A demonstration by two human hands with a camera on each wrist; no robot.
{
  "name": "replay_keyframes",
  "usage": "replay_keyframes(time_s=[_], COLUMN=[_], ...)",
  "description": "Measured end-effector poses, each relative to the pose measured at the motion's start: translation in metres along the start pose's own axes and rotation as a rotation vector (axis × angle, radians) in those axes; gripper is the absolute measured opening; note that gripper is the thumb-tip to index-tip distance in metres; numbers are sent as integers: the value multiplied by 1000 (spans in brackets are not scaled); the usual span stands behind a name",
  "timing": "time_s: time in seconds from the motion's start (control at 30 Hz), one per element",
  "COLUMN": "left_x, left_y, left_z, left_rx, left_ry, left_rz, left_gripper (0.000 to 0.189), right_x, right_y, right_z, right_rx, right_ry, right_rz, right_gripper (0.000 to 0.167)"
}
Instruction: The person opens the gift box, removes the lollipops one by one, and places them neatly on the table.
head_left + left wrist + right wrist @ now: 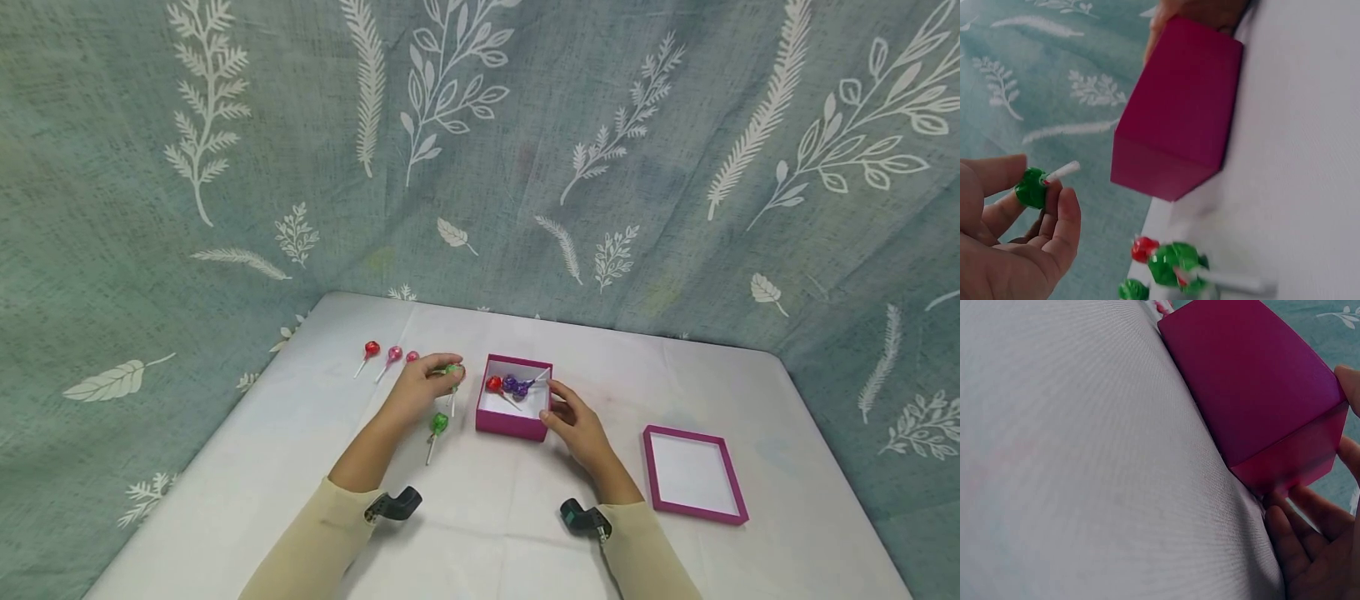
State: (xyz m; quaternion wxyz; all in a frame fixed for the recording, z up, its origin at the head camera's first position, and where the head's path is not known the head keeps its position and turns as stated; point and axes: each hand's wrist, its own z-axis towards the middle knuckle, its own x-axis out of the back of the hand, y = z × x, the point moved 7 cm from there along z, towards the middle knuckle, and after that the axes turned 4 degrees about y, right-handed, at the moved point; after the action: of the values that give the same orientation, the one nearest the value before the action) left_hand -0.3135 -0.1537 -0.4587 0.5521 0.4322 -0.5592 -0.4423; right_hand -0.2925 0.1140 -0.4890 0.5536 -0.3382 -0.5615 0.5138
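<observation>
Just left of the open box (512,426), over the counter (517,537): green lollipop (1032,189), pinched at its head between left fingers (1068,217). Possible drop from glossy wrapping; possible stick snag on the box rim from low carry. Against the box's right side: relaxed right fingers (1322,511); possible shift from uneven pressure.

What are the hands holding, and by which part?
Left hand: a green lollipop, by its wrapped head. Right hand: the magenta box, by its right side.
</observation>
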Motion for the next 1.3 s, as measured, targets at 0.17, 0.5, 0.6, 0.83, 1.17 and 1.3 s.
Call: replay_keyframes(time_s=[0.17, 0.5, 0.6, 0.83, 1.17, 1.3], left_x=[14, 32, 36, 41, 43, 46], left_y=[-9, -25, -31, -42, -53, -58], left_z=[-2, -3, -3, -4, -8, -10], left_rx=[10, -20, -12, -15, 6, 23], left_ry=[8, -14, -9, -26, -61, -59], left_rz=[78, 177, 215, 288, 336, 357], left_gripper=[39, 41, 39, 35, 27, 27], right_x=[0, 0, 0, 0, 0, 1], right_y=[1, 4, 9, 38, 38, 39], right_z=[1, 2, 3, 13, 12, 12], right_rx=[1, -17, -13, 6, 16, 5], right_ry=[2, -3, -2, 35, 60, 54], right_rz=[-2, -23, -22, -6, -35, -32], right_gripper=[62, 62, 62, 62, 62, 62])
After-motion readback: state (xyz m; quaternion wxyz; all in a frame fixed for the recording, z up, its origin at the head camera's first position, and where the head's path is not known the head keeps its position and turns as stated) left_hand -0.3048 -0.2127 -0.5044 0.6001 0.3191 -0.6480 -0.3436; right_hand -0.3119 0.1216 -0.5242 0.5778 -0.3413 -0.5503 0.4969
